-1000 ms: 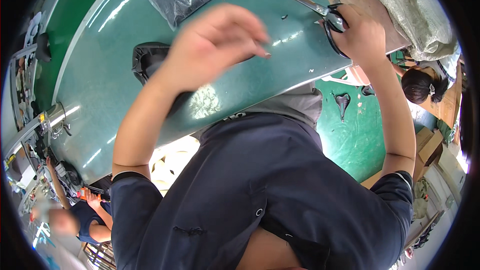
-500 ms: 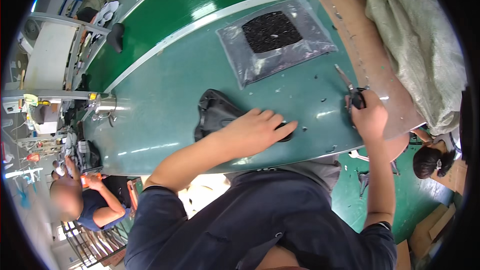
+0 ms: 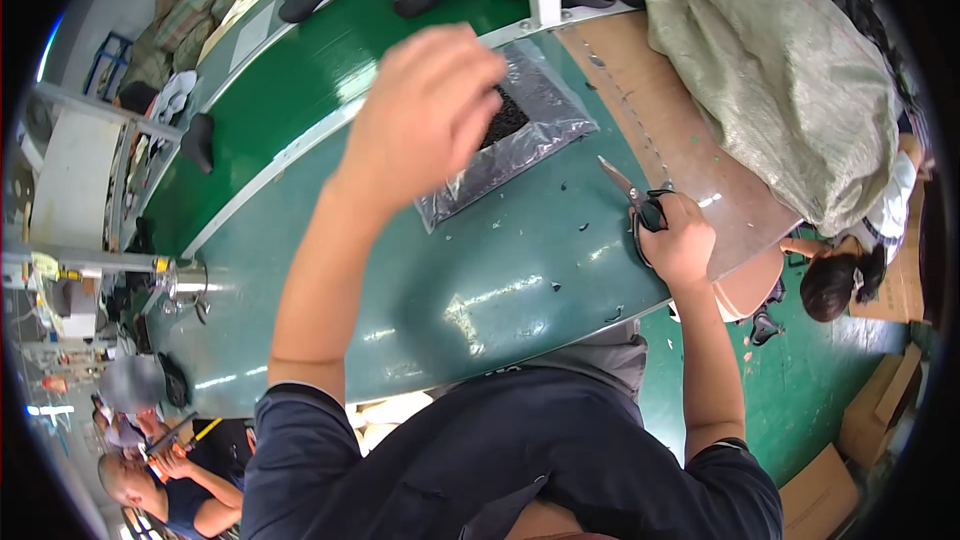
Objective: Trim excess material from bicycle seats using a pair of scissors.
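Green worktable (image 3: 330,290), dark scraps (image 3: 557,287) abt. R hand (image 3: 685,245) grips scissors (image 3: 640,212) approx 3 o'clock, pointing twd 11; L hand (image 3: 425,105), 11 o'clock, blurred, half-curled, can't tell if empty. Best keep them angled clear of L hand. Plastic bag (image 3: 535,145), 1 o'clock, partly hidden by L hand; sack (image 3: 780,90), 2 o'clock, may crowd R hand.
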{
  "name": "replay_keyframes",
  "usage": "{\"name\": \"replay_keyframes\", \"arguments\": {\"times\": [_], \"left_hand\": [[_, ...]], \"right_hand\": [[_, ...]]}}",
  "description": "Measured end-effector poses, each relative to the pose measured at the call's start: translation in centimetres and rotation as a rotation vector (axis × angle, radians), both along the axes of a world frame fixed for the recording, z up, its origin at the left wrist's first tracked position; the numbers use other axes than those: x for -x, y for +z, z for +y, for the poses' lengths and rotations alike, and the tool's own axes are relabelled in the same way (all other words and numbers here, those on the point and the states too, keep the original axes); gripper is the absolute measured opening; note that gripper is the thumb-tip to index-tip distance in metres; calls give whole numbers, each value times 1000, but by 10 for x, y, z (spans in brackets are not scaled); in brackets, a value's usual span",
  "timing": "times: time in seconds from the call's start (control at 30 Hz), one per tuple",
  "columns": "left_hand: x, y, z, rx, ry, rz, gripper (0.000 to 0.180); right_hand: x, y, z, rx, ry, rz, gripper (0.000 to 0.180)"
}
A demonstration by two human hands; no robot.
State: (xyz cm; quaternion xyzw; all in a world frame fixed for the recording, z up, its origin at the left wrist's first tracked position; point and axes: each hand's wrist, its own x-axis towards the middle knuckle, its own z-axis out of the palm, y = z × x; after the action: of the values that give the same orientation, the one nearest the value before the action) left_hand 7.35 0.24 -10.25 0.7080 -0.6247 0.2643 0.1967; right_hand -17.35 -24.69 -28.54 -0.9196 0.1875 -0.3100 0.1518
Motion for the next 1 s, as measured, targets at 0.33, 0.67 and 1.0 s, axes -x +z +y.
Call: {"name": "replay_keyframes", "arguments": {"times": [0.33, 0.67, 1.0], "left_hand": [[108, 56, 28, -754, -159, 493, 52], [141, 136, -28, -1128, -31, 933, 37], [190, 85, -24, -945, 119, -383, 24]], "right_hand": [[-5, 0, 4, -9, -38, 20, 21], [-3, 3, 2, 2, -54, 48, 31], [-15, -4, 11, 1, 24, -19, 30]]}}
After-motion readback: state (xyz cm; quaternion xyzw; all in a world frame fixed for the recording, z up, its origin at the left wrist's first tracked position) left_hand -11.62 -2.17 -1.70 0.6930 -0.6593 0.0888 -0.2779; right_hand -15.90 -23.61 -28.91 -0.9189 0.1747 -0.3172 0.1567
